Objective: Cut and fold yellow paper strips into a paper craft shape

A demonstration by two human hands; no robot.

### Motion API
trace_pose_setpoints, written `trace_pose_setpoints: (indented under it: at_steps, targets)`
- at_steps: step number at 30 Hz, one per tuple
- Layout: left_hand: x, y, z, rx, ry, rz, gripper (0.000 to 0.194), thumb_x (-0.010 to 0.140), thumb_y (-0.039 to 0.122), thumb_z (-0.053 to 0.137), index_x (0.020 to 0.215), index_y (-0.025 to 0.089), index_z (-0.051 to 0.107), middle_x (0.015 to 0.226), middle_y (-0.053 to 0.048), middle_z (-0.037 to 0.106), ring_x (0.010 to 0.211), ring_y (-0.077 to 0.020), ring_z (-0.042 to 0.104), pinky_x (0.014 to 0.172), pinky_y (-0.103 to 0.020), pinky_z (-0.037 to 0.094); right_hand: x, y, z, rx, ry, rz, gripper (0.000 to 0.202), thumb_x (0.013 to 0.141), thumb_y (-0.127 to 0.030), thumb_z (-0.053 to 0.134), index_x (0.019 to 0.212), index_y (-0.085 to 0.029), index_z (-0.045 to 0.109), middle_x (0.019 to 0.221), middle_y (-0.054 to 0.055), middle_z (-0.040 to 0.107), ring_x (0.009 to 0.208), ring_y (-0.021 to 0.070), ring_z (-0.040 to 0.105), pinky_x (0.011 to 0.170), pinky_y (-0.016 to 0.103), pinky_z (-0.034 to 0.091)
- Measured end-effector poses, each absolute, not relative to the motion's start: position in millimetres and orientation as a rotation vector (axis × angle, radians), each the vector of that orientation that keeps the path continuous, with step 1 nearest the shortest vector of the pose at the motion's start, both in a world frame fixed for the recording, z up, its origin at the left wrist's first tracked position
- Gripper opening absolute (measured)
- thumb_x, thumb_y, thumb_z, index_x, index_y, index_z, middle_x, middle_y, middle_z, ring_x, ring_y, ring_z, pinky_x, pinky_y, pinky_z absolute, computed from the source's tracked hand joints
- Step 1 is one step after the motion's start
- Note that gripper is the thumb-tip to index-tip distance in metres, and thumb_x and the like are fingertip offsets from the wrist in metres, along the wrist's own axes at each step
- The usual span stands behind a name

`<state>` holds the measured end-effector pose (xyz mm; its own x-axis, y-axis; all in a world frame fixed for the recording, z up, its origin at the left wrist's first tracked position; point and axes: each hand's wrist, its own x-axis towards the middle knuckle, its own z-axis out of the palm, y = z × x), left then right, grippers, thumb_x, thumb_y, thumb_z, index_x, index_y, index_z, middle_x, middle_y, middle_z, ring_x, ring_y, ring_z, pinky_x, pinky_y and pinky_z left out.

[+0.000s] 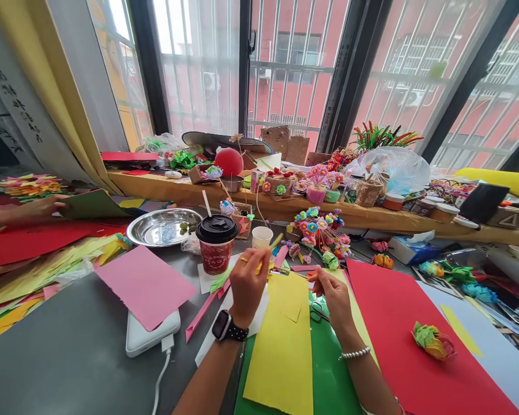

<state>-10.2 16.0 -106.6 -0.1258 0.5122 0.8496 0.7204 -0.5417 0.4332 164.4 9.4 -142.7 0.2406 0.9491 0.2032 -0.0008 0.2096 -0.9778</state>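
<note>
My left hand (247, 285), with a watch on its wrist, is closed around a slim yellow piece (277, 240) that looks like rolled paper. My right hand (334, 297) has thumb and fingertips pinched together, and a thin dark line, perhaps a stick or wire, runs from them toward the left hand. What exactly the right fingers hold is too small to make out. Below and between both hands lies a long yellow paper sheet (281, 357) with a smaller yellow piece on it. Scissors with green handles (316, 312) rest beside the right hand.
A lidded cup (217, 248), a white paper cup (262, 237) and a metal bowl (155, 229) stand ahead. Pink paper (149, 285) lies over a white power bank (153, 337). Red paper (419, 323) bears a folded paper flower (433, 341). Another person's hand (47, 208) holds green paper.
</note>
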Motion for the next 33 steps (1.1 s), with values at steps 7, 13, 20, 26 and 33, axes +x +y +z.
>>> trace_pose_setpoints:
  at_steps: [7, 13, 20, 26, 33]
  targets:
    - [-7.8, 21.1, -109.5, -1.955, -1.503, -1.193, 0.024, 0.078, 0.022, 0.050, 0.097, 0.014, 0.061, 0.094, -0.013, 0.059, 0.090, -0.0264, 0.050, 0.081, -0.042, 0.037, 162.4, 10.2, -145.2, -1.155, -1.073, 0.927, 0.039, 0.071, -0.048, 0.054, 0.055, -0.013, 0.062, 0.046, 0.000, 0.049, 0.043, 0.0091, 0.042, 0.043, 0.021, 0.034]
    - [17.5, 9.6, -122.6, -2.791, -1.322, -0.956, 0.032, 0.075, 0.040, 0.051, 0.098, 0.018, 0.058, 0.096, -0.009, 0.059, 0.091, -0.0211, 0.053, 0.077, -0.032, 0.044, 162.1, 10.0, -144.8, -1.146, -1.067, 0.903, 0.038, 0.071, -0.048, 0.053, 0.056, -0.014, 0.061, 0.046, -0.001, 0.049, 0.043, 0.0092, 0.042, 0.043, 0.021, 0.034]
    - [21.3, 12.6, -146.3, -3.040, -1.525, -0.523, 0.053, 0.064, 0.044, 0.060, 0.106, 0.012, 0.054, 0.122, -0.018, 0.046, 0.113, -0.0293, 0.041, 0.094, -0.039, 0.033, 162.4, 11.8, -148.2, -1.130, -1.041, 0.867, 0.031, 0.073, -0.045, 0.052, 0.080, -0.016, 0.058, 0.047, -0.004, 0.051, 0.043, 0.0097, 0.044, 0.043, 0.020, 0.036]
    - [20.1, 9.3, -144.4, -3.021, -1.682, -0.751, 0.062, 0.066, 0.029, 0.059, 0.122, 0.013, 0.039, 0.134, -0.016, 0.030, 0.124, -0.0275, 0.025, 0.099, -0.039, 0.025, 160.6, 13.2, -149.5, -1.126, -1.013, 0.889, 0.032, 0.072, -0.045, 0.054, 0.083, -0.015, 0.055, 0.048, -0.003, 0.053, 0.043, 0.0100, 0.045, 0.043, 0.020, 0.037]
    - [26.6, 14.1, -149.9, -3.039, -1.847, -1.141, 0.066, 0.053, 0.011, 0.066, 0.116, 0.013, 0.045, 0.131, -0.018, 0.033, 0.123, -0.0291, 0.026, 0.099, -0.040, 0.026, 159.6, 11.6, -148.8, -1.133, -1.012, 0.902, 0.034, 0.069, -0.046, 0.056, 0.082, -0.015, 0.055, 0.047, -0.003, 0.054, 0.041, 0.0101, 0.046, 0.042, 0.021, 0.036]
